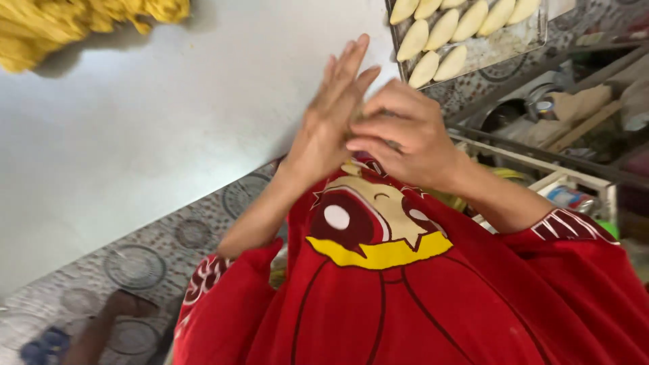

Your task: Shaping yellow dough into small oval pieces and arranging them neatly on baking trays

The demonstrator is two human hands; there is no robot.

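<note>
Left hand (332, 118) flat, fingers straight, pressed against right hand (405, 132), which curled over it; anything held was hidden. Both hovered above pale smooth counter (169, 128), near metal tray (487, 47) of pale oval dough pieces (443, 30), far right.

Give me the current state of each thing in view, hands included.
left hand: fingers straight, palm pressed against the right hand; whether anything lies between them is hidden.
right hand: fingers curled over the left palm.
baking tray: flat on the counter, partly filled.
dough pieces: pale, shaped ovals, lined up in rows on the tray.
yellow dough heap: loose pile on the white worktop.
</note>
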